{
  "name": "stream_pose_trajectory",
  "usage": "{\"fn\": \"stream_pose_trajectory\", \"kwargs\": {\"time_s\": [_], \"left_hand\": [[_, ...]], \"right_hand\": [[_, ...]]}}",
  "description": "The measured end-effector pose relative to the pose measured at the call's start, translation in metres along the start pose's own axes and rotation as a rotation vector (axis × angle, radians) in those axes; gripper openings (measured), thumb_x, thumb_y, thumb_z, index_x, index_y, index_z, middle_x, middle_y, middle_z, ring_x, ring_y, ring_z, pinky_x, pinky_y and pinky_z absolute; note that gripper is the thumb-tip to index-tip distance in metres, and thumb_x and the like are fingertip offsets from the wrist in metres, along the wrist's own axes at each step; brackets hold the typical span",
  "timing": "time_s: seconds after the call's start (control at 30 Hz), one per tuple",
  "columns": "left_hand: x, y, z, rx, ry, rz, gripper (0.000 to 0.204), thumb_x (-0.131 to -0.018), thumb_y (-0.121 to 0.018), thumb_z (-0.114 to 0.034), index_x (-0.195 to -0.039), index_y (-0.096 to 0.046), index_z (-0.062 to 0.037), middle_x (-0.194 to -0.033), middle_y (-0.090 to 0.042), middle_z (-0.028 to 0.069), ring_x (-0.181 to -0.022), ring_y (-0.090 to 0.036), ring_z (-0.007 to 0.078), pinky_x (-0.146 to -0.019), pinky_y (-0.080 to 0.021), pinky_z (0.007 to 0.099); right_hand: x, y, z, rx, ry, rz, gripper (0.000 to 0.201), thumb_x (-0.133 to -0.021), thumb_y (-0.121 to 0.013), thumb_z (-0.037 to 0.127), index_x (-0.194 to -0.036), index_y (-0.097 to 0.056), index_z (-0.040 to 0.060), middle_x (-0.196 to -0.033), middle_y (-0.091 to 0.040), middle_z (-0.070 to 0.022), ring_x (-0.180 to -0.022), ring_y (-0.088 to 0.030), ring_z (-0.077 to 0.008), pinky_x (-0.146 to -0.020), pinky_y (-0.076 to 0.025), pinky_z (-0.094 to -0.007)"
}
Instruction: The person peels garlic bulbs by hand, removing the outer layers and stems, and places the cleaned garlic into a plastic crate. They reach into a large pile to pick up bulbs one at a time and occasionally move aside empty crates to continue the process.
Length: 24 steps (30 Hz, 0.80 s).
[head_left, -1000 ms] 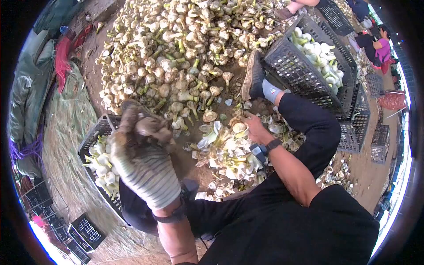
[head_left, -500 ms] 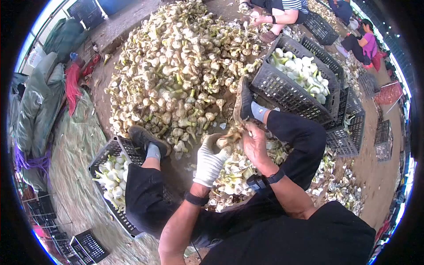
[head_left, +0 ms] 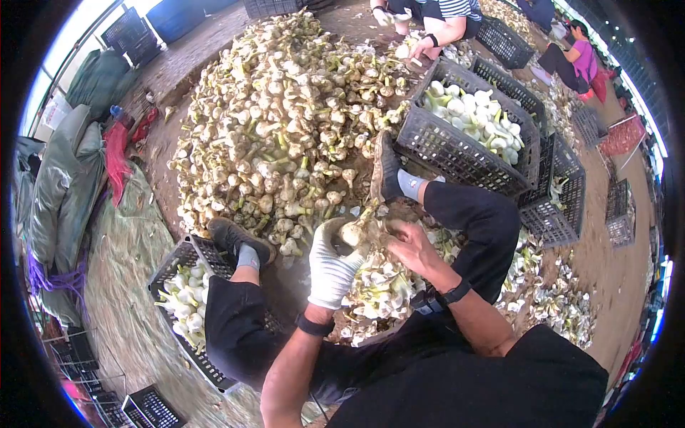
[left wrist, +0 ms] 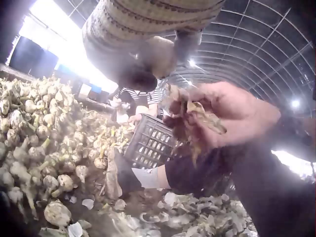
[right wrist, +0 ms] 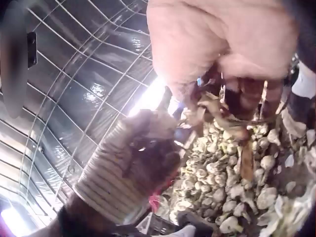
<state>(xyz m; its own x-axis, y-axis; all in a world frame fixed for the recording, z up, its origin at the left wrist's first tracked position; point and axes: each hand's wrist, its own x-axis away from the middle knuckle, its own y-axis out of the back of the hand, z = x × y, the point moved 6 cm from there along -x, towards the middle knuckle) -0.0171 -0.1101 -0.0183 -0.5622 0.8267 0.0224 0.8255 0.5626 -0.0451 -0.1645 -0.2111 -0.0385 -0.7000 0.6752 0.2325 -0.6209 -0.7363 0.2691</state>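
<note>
In the head view the gloved left hand (head_left: 332,265) grips a garlic bulb (head_left: 351,234), its stem pointing up and away. Right beside it, the bare right hand (head_left: 416,249) has its fingers curled round loose brownish skins at the bulb's side. The left wrist view shows those dry skins (left wrist: 205,118) pinched in the right hand (left wrist: 237,116), with the striped glove (left wrist: 148,24) above. From the right wrist, peel strips (right wrist: 217,111) hang below the right hand's fingers. Under both hands lies a heap of pale peelings (head_left: 385,289).
A big pile of untrimmed garlic (head_left: 278,121) rises ahead. Crates of white bulbs stand at the left (head_left: 168,310) and at the right (head_left: 457,160). Shoes (head_left: 239,241) flank the work spot. Another person (head_left: 446,25) sits beyond the pile; one in pink (head_left: 585,60) sits farther right.
The left hand has come from over the left crate to the middle and holds a bulb beside the right hand. The right hand has lifted from the peelings and now holds skins. The head view has shifted.
</note>
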Motion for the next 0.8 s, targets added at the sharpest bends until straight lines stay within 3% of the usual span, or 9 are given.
{"fn": "stream_pose_trajectory", "kwargs": {"time_s": [0.07, 0.13, 0.2, 0.3, 0.33, 0.37, 0.43, 0.6, 0.8], "left_hand": [[0.001, -0.001, 0.003, -0.028, -0.012, 0.0, 0.049, -0.076, -0.075, -0.001, -0.12, -0.053, -0.001, -0.109, -0.061, 0.0059, -0.097, -0.059, 0.0124, -0.087, -0.05, 0.0271], [0.001, 0.0, 0.006, -0.098, -0.087, -0.026, 0.055, -0.072, -0.081, -0.008, -0.12, -0.054, -0.0023, -0.11, -0.06, 0.0061, -0.093, -0.058, 0.0127, -0.082, -0.05, 0.0267], [0.002, 0.0, 0.005, -0.155, -0.099, -0.026, 0.055, -0.072, -0.079, -0.005, -0.12, -0.053, -0.0022, -0.11, -0.061, 0.006, -0.095, -0.058, 0.013, -0.084, -0.05, 0.027], [0.002, 0.002, -0.002, -0.216, -0.167, -0.073, 0.055, -0.07, -0.079, -0.005, -0.119, -0.054, -0.0029, -0.108, -0.061, 0.0075, -0.094, -0.06, 0.0154, -0.084, -0.05, 0.0275], [0.003, 0.001, -0.012, -0.356, -0.21, -0.086, 0.054, -0.07, -0.08, -0.006, -0.119, -0.055, -0.0031, -0.107, -0.061, 0.0086, -0.092, -0.061, 0.0164, -0.083, -0.051, 0.0281], [0.004, -0.002, -0.019, -0.495, -0.253, -0.097, 0.054, -0.07, -0.08, -0.007, -0.118, -0.056, -0.0033, -0.106, -0.061, 0.0097, -0.091, -0.061, 0.0175, -0.082, -0.051, 0.0287], [0.005, -0.003, -0.022, -0.493, -0.265, -0.12, 0.054, -0.068, -0.082, -0.011, -0.116, -0.057, -0.0046, -0.103, -0.061, 0.0123, -0.088, -0.063, 0.022, -0.08, -0.052, 0.0307], [0.009, -0.004, -0.024, -0.628, -0.307, -0.159, 0.055, -0.065, -0.082, -0.014, -0.114, -0.057, -0.0077, -0.099, -0.061, 0.0144, -0.088, -0.063, 0.0285, -0.081, -0.053, 0.0344], [0.009, -0.005, -0.021, -0.683, -0.326, -0.159, 0.053, -0.066, -0.081, -0.013, -0.113, -0.058, -0.0049, -0.101, -0.061, 0.015, -0.089, -0.064, 0.0278, -0.081, -0.053, 0.0341]], "right_hand": [[-0.003, -0.001, 0.02, -0.185, 0.041, -0.083, 0.028, -0.088, -0.062, 0.02, -0.106, -0.068, -0.0017, -0.074, -0.062, -0.0014, -0.062, -0.055, -0.0067, -0.056, -0.045, -0.0239], [-0.01, -0.006, 0.011, -0.24, -0.043, -0.09, 0.028, -0.089, -0.062, 0.02, -0.106, -0.069, -0.0009, -0.074, -0.062, -0.0005, -0.062, -0.055, -0.006, -0.055, -0.045, -0.0238], [-0.012, -0.011, 0.012, -0.319, -0.16, -0.101, 0.026, -0.091, -0.063, 0.019, -0.107, -0.068, -0.0004, -0.074, -0.061, 0.0014, -0.061, -0.053, -0.0046, -0.052, -0.043, -0.0244], [-0.011, -0.018, 0.026, -0.432, -0.08, -0.116, 0.026, -0.091, -0.066, 0.02, -0.105, -0.068, -0.002, -0.071, -0.061, 0.0029, -0.06, -0.051, -0.0039, -0.049, -0.04, -0.0239], [-0.011, -0.018, 0.024, -0.462, -0.115, -0.11, 0.025, -0.09, -0.068, 0.018, -0.102, -0.068, -0.0032, -0.072, -0.061, 0.0032, -0.058, -0.05, -0.004, -0.048, -0.039, -0.0226], [-0.014, -0.02, 0.018, -0.461, -0.118, -0.11, 0.025, -0.09, -0.068, 0.018, -0.102, -0.068, -0.0032, -0.072, -0.061, 0.0032, -0.058, -0.05, -0.004, -0.048, -0.039, -0.0226], [-0.022, -0.021, 0.01, -0.442, -0.024, -0.153, 0.021, -0.089, -0.068, 0.017, -0.095, -0.067, -0.0033, -0.071, -0.06, 0.0024, -0.057, -0.048, -0.0038, -0.045, -0.036, -0.0221], [-0.026, -0.024, 0.0, -0.356, -0.052, -0.174, 0.015, -0.086, -0.065, 0.012, -0.086, -0.062, -0.0026, -0.068, -0.057, 0.0018, -0.055, -0.045, -0.0035, -0.044, -0.033, -0.0234], [-0.025, -0.025, 0.011, -0.368, -0.013, -0.174, 0.015, -0.085, -0.065, 0.012, -0.085, -0.06, -0.0023, -0.066, -0.053, 0.0032, -0.056, -0.044, -0.0027, -0.045, -0.032, -0.0236]]}}
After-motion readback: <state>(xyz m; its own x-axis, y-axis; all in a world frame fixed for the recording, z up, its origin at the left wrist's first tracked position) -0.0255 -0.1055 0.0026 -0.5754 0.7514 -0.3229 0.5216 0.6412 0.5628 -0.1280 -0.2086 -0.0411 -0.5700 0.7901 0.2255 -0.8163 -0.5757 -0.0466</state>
